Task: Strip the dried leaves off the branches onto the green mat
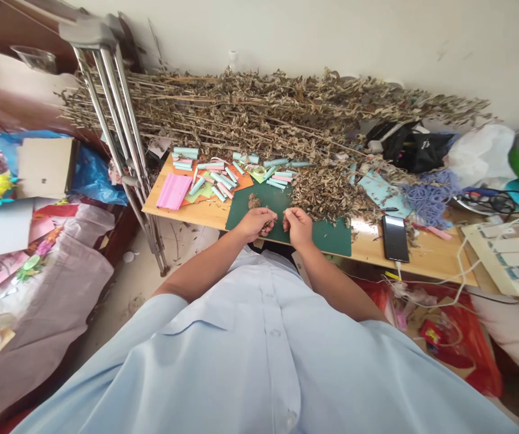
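Over the front edge of a green mat point(331, 238), my left hand point(255, 223) is curled closed, with bits of dried leaves point(268, 225) showing among the fingers. A short gap to the right, my right hand point(299, 228) is closed in a pinch; what its fingertips hold is too small to make out. Just beyond my left hand sits a small brown clump point(253, 201) of dried plant matter. A loose heap of dried leaves point(322, 191) covers the mat's far right part, beyond my right hand.
Rolled paper tubes point(223, 181) and pink paper sheets point(174, 191) lie on the table's left. Long dried stalks point(241, 114) line the wall. On the right are a phone point(395, 239) with a cable, purple cord point(431, 196) and a power strip point(507, 256). Crutches point(119, 114) stand left.
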A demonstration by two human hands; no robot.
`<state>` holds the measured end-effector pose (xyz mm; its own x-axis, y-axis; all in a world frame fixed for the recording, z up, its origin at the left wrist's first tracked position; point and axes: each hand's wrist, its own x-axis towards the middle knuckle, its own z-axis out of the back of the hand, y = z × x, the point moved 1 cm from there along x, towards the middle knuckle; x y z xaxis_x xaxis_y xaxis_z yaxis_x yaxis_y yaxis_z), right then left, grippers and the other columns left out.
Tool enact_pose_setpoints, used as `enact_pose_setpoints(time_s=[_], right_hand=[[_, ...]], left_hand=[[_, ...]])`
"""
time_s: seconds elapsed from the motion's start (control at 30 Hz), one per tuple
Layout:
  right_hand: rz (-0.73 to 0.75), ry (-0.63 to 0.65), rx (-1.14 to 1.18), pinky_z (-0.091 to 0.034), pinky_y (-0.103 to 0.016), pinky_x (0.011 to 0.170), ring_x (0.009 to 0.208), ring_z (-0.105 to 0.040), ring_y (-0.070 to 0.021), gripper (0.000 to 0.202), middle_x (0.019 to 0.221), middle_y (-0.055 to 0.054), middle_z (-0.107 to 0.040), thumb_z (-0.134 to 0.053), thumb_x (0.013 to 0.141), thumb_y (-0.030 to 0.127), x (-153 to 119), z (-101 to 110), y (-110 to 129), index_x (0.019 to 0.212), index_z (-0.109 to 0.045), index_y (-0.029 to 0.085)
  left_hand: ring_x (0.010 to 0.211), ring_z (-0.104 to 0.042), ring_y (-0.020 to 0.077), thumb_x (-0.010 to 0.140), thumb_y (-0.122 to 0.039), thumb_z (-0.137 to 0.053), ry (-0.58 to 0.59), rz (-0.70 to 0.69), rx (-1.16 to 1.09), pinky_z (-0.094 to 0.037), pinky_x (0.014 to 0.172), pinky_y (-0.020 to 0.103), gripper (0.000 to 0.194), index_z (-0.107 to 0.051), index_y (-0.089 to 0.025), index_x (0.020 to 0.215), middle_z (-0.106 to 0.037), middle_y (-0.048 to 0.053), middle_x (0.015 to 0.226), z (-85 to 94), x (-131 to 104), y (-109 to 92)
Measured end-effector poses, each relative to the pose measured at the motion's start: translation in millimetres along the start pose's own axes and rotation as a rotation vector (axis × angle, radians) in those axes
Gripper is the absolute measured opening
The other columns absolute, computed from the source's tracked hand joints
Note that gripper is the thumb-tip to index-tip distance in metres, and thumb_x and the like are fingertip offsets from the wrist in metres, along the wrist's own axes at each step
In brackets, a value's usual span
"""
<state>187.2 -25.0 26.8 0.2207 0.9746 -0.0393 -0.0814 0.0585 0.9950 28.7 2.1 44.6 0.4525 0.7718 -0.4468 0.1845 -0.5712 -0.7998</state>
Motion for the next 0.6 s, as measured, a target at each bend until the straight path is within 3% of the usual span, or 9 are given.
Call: enact_pose_setpoints(time_s=[0.07,0.17,0.33,0.4,0.53,0.6], right_hand=[[0.009,0.035,0.003,-0.038,-0.025,0.046,0.047,-0.046,-0.0124,0.034,0.057,0.005,-0.053,-0.058,0.087,0.057,-7,3,3,0.082,-0.059,0.023],[0.097,0.188,-0.105,-0.041,-0.027,0.051,0.052,-0.049,-0.0132,0.029,0.058,0.003,-0.056,-0.058,0.089,0.050,-23,10,10,0.081,-0.064,0.023],[0.247,0.477,-0.372,-0.048,-0.030,0.063,0.066,-0.060,-0.0160,0.022,0.083,-0.003,-0.072,-0.068,0.083,0.044,-42,15,10,0.090,-0.075,0.024],[0.213,0.447,-0.396,-0.049,-0.029,0.061,0.063,-0.061,-0.0160,0.024,0.081,-0.003,-0.073,-0.066,0.085,0.045,-42,15,8,0.090,-0.076,0.024],[0.050,0.174,-0.310,-0.048,-0.028,0.055,0.052,-0.059,-0.0145,0.032,0.070,-0.002,-0.071,-0.060,0.088,0.051,-31,9,10,0.085,-0.073,0.022],[0.019,0.136,-0.263,-0.048,-0.027,0.054,0.051,-0.059,-0.0145,0.032,0.068,-0.001,-0.070,-0.062,0.086,0.052,-24,4,13,0.086,-0.072,0.021]], left_hand=[[0.043,-0.046,0.0068,0.075,-0.031,-0.077,0.005,-0.004,-0.069,-0.025,0.040,0.018,0.024,-0.061,-0.015,0.082,-0.054,-0.001,0.059,2.5,1,0],[0.046,-0.048,0.0077,0.074,-0.032,-0.078,0.004,-0.021,-0.159,-0.027,0.040,0.018,0.026,-0.061,-0.015,0.083,-0.055,0.000,0.061,6.7,2,2],[0.048,-0.049,0.0069,0.074,-0.033,-0.080,0.014,-0.034,-0.194,-0.027,0.041,0.018,0.029,-0.060,-0.015,0.081,-0.054,0.000,0.063,7.9,0,1],[0.048,-0.049,0.0068,0.074,-0.034,-0.081,0.020,-0.039,-0.187,-0.027,0.042,0.018,0.029,-0.060,-0.015,0.082,-0.055,0.000,0.063,6.9,-1,1],[0.047,-0.047,0.0063,0.075,-0.036,-0.080,0.023,-0.042,-0.162,-0.028,0.042,0.018,0.030,-0.060,-0.015,0.083,-0.055,-0.001,0.063,5.5,-2,1],[0.047,-0.048,0.0063,0.075,-0.037,-0.080,0.030,-0.048,-0.153,-0.027,0.042,0.017,0.032,-0.060,-0.015,0.084,-0.054,-0.001,0.063,5.1,-2,1]])
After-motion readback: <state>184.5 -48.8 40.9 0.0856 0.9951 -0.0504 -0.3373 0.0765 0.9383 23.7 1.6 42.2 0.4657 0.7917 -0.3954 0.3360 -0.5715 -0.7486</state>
